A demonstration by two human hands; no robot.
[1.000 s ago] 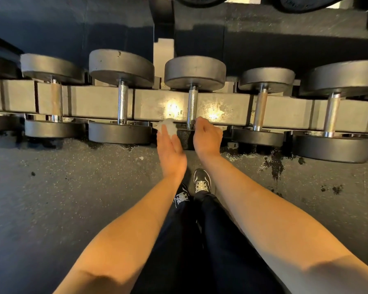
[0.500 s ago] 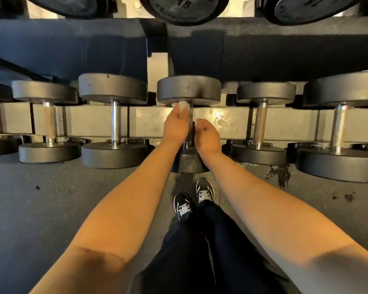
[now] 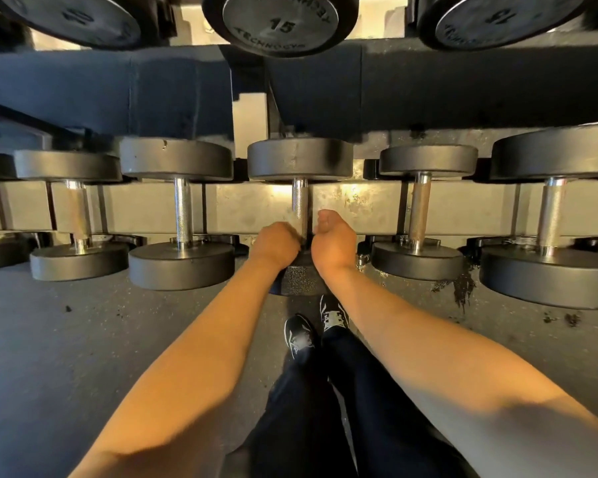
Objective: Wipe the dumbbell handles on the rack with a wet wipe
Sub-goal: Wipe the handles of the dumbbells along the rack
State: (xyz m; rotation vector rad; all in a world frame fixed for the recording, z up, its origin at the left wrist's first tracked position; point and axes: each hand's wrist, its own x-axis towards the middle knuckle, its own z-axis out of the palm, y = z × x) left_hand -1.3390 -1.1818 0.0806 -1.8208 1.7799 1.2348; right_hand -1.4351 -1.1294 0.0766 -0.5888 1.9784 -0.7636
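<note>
Curled into a fist at the near end of the middle dumbbell's handle [image 3: 300, 205], the left hand [image 3: 276, 243] seems wrapped round the bar, though no wipe shows from this angle, so I cannot tell whether it pinches one. The right hand [image 3: 332, 240] sits just beside the bar on the other side, fingers loosely curled, and whether it touches the steel I cannot tell either. To do this stroke well, I'd judge the left fist should run the full knurled length up to the far head [image 3: 300, 159], twisting as it goes so the underside gets wiped too.

Room is tight: the near head [image 3: 296, 279] lies under both wrists, and the far head stops the stroke. Neighbouring handles, one to the left [image 3: 182, 210] and one to the right [image 3: 419, 207], stand well apart with bare rack shelf [image 3: 359, 205] between, so sideways moves look easy. An upper tier of dumbbells [image 3: 280, 20] overhangs.
</note>
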